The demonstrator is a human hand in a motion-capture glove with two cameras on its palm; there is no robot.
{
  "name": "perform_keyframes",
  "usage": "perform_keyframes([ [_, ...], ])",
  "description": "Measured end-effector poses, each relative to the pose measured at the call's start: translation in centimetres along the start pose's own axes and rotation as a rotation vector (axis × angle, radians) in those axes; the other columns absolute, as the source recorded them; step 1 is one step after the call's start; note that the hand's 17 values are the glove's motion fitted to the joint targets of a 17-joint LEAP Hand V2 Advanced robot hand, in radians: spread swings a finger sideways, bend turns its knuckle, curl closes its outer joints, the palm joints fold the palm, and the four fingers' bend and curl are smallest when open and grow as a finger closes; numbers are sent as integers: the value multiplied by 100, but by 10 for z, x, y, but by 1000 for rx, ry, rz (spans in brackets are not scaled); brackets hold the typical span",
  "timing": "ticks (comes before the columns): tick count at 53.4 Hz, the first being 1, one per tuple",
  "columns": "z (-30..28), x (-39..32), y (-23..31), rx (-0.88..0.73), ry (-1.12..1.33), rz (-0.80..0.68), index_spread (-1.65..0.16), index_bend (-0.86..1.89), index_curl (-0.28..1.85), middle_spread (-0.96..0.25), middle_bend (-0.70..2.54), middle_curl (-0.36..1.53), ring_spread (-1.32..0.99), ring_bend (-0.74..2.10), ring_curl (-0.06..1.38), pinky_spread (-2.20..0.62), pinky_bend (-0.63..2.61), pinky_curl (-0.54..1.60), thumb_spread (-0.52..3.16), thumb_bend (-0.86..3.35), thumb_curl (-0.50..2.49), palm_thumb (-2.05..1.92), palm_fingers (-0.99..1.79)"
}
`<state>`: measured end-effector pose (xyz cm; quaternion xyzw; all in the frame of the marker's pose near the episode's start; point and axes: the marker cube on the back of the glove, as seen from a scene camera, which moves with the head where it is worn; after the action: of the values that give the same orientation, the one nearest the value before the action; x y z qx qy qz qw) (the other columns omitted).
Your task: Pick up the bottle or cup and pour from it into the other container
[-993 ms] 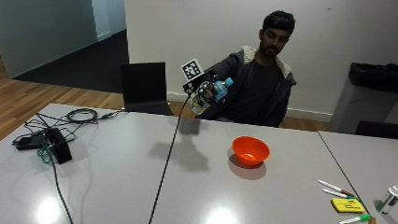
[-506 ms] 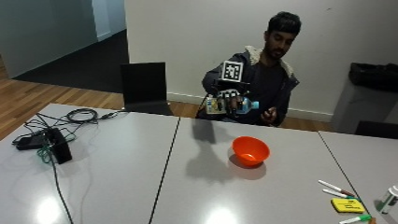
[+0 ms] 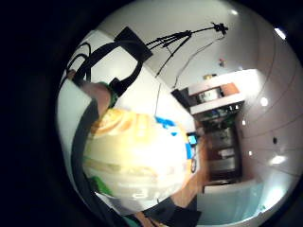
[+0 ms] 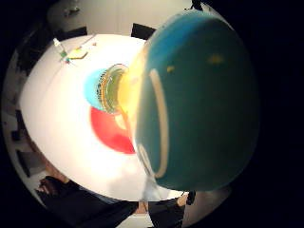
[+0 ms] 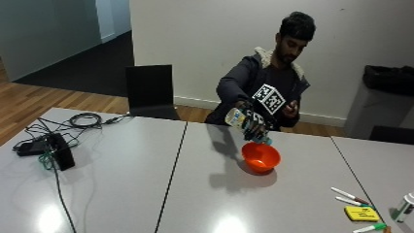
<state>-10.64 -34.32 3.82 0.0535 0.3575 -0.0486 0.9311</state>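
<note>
In the outside view a person is seen seated behind a grey tabletop [image 5: 129,184]. One bottle [image 5: 244,123] is held in the gloved right hand [image 5: 253,125], the grip being closed round its body. The bottle is tilted neck down, with its blue cap end [image 5: 267,141] just above the rim of one orange bowl [image 5: 261,157], which stands on the tabletop. Further off, a black box [image 5: 60,151] with cables is seen at one end of the tabletop, and at the other end three markers [image 5: 349,196] and one yellow pad [image 5: 361,213]. One black chair [image 5: 151,92] stands behind the tabletop.

In the thumb side palm view, what the outside view leaves hidden is shown: the bottle [image 4: 190,99] is seen close up along its length, with a teal label, yellowish contents and a ribbed neck ending in a blue cap [image 4: 95,88], and the neck lies over the red inside of the bowl [image 4: 111,130]. Whether anything is flowing cannot be told.

In the little finger side palm view only the bottle's other end [image 3: 137,158] is shown, pale yellow with a blue patch, held against black straps; the bowl is not seen there.
</note>
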Motion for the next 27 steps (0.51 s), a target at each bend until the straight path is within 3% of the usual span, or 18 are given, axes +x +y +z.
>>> perform_keyframes([
  [12,7,-32,0,-18,127,-64,-32,12,29,-29,45,44,-25,59,40,-6,33,37,64,-3,50,96,118],
  [27,7,-28,4,-21,61,-43,-32,11,28,-29,45,44,-25,59,40,-6,31,37,64,-3,51,96,118],
])
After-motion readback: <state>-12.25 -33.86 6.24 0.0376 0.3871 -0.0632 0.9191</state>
